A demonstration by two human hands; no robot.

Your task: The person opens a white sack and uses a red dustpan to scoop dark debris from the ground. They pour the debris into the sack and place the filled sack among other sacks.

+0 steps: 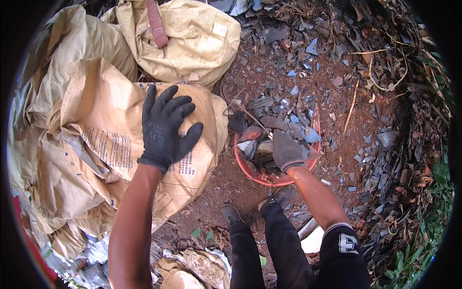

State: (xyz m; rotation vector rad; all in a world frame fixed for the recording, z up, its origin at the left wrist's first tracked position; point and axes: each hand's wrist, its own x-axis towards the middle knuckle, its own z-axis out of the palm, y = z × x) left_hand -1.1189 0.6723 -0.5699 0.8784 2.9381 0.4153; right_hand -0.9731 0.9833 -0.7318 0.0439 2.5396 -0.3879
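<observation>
My left hand (166,129), in a black rubber-coated glove, lies spread on a bulging tan sack (202,103) with printed text. It grips nothing. My right hand (288,150), in a dark grey knit glove, is over the right side of a round orange-red basin (257,177). Its fingers look curled downward and are mostly hidden behind the back of the glove. A thin rod (252,117) slants from the upper left to this hand; whether it is gripped is unclear. Dark shards and stone-like pieces (248,148) fill the basin.
Another tan sack (192,41) with a reddish strap stands behind, and more sacks (84,43) pile up at left. Broken shards (312,46) litter the reddish soil. A leaf-and-shard bank (404,130) rises at right. My shoes (232,212) are just below the basin.
</observation>
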